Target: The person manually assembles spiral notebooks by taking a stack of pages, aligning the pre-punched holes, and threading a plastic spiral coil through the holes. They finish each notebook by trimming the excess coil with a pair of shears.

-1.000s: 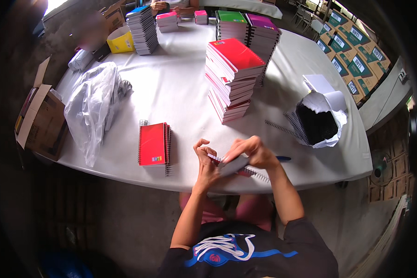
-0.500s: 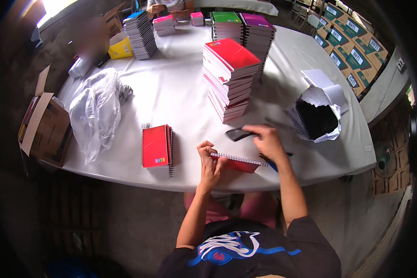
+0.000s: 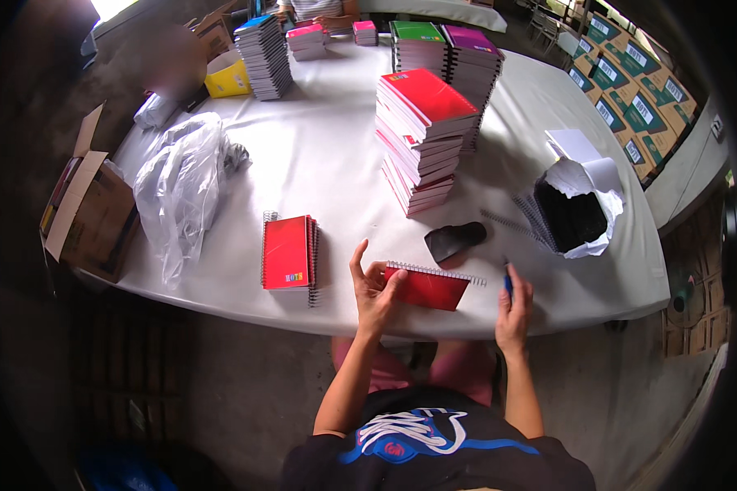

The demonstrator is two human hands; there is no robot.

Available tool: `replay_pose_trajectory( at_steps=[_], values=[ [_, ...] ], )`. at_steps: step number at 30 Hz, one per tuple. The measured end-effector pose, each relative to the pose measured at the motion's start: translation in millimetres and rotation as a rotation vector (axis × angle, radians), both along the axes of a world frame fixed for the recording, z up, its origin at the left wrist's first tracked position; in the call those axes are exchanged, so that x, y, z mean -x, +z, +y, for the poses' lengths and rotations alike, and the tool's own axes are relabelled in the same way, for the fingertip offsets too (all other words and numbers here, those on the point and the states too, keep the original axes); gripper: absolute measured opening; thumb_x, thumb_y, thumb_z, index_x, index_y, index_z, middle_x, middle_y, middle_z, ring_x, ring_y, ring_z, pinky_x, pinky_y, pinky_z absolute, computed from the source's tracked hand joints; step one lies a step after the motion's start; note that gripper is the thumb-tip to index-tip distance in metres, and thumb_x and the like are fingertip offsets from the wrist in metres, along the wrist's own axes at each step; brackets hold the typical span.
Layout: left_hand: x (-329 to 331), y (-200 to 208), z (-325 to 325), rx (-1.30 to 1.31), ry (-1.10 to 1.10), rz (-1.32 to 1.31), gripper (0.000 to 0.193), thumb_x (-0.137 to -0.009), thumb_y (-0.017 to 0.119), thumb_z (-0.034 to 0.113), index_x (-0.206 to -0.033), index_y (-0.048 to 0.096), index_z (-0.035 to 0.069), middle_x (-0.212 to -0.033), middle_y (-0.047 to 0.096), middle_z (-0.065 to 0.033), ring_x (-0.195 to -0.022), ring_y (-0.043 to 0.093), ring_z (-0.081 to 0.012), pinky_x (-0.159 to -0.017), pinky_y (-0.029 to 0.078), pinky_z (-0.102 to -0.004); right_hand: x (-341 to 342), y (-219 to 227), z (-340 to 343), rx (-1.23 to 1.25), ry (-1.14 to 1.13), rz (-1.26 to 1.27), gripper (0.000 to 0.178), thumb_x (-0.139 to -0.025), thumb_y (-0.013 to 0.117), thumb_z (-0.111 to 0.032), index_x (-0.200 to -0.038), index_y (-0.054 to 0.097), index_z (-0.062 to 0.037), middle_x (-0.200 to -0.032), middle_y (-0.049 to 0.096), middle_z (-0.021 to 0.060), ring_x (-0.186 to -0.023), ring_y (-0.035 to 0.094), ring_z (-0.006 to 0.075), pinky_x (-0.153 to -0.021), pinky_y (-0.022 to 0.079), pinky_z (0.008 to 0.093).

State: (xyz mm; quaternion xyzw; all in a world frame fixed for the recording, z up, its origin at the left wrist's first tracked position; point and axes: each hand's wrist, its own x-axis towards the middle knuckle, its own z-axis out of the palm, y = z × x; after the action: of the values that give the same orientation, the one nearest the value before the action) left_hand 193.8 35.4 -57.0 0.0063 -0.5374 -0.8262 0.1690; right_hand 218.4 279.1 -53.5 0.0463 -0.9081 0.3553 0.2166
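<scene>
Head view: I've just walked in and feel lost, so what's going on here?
The person's left hand holds a red notebook, its wire coil along the upper edge, one end sticking out past the corner. The right hand holds a slim blue tool. A black object lies just beyond the notebook. Other red notebooks lie to the left, and a tall stack of red-covered books stands farther back.

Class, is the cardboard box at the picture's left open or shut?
Open: the cardboard box has its flaps unfolded, and contents show inside.
</scene>
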Motion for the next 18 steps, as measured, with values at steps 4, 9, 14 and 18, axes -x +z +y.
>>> replay_pose_trajectory(
  at_steps=[4, 9, 14, 18],
  values=[
    [-2, -1, -1, 0.003, 0.068, 0.019, 0.086, -0.082, 0.066, -0.005, -0.146, 0.011, 0.014, -0.087, 0.062, -0.0067, -0.078, 0.060, -0.0100, -0.075, 0.049, -0.0241, -6, 64, -39, 0.162, 0.119, 0.082, 0.036, -0.089, 0.058, -0.024, -0.124, 0.057, -0.0153, -0.113, 0.051, 0.0125, -0.102, 0.050, 0.0290, -0.093, 0.034, 0.0421],
    [-8, 13, 14, 0.083, 0.202, 0.097, 0.090, -0.081, 0.064, -0.008, -0.147, 0.006, 0.012, -0.095, 0.065, -0.0108, -0.086, 0.059, -0.0131, -0.081, 0.048, -0.0265, -15, 93, -75, -0.250, 0.293, 0.071, 0.036, -0.084, 0.063, -0.028, -0.120, 0.061, -0.0204, -0.112, 0.052, 0.0085, -0.103, 0.049, 0.0254, -0.094, 0.028, 0.0415],
    [-12, 29, 13, 0.390, 0.279, 0.130, 0.087, -0.080, 0.062, -0.009, -0.147, 0.008, 0.006, -0.103, 0.068, -0.0117, -0.088, 0.055, -0.0133, -0.084, 0.045, -0.0268, -13, 95, -91, -0.238, 0.335, 0.067, 0.035, -0.086, 0.061, -0.030, -0.120, 0.061, -0.0220, -0.112, 0.052, 0.0084, -0.104, 0.048, 0.0258, -0.094, 0.028, 0.0428],
    [-13, 28, 12, 0.395, 0.325, 0.147, 0.085, -0.080, 0.061, -0.009, -0.147, 0.010, 0.004, -0.103, 0.069, -0.0107, -0.084, 0.054, -0.0114, -0.081, 0.045, -0.0249, -13, 98, -99, -0.246, 0.358, 0.073, 0.035, -0.086, 0.061, -0.032, -0.120, 0.060, -0.0220, -0.112, 0.052, 0.0085, -0.103, 0.048, 0.0261, -0.093, 0.028, 0.0432]
  ],
)
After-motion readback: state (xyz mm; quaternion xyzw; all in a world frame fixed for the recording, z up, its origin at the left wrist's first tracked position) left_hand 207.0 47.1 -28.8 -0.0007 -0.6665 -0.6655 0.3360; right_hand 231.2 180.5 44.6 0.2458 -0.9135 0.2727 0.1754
